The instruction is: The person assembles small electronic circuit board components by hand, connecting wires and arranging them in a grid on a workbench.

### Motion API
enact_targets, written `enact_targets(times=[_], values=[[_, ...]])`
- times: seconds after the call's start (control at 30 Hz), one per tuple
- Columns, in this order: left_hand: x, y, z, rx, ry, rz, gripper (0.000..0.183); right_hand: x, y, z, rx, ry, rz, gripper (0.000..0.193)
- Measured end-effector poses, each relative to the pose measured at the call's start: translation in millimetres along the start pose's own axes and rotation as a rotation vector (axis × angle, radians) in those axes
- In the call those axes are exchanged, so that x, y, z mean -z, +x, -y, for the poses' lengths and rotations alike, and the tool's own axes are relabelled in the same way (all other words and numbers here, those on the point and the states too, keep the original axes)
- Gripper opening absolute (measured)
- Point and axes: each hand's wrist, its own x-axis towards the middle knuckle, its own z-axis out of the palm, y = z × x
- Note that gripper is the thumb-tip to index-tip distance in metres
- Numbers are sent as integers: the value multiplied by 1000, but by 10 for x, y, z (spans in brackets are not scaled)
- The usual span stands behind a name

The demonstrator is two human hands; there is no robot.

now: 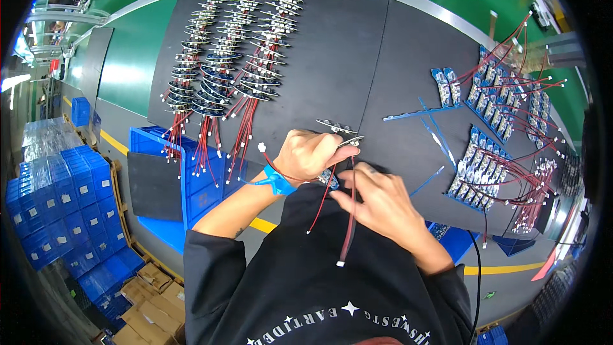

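Red-and-black wire lead (347, 236) hangs below the slim edge-on circuit board (350, 142) pinched in the left hand's (310, 153) fingers, long axis rising rightward; the right hand (377, 195) is nearer the lead, grip indeterminable.

The left forearm (233, 207) slants up and inward, its left hand (310, 153) curled, thumb pointing rightward in a pinch. The right forearm (428, 246) reaches in from the lower right — right hand (383, 201) slightly lower, fingers bent, thumb directed leftward.
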Motion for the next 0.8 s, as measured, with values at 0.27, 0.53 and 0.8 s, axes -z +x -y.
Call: enact_targets(times=[0.27,0.53,0.8], values=[[127,41,-1,127,66,-264,23,-137,93,75,-239,281,-64,19],[389,-102,56,563,-275,-523,31,-148,349,-135,-5,-91,-492,13],[141,102,168,-91,-7,-159,31,40,293,-46,-67,241,-411,26]])
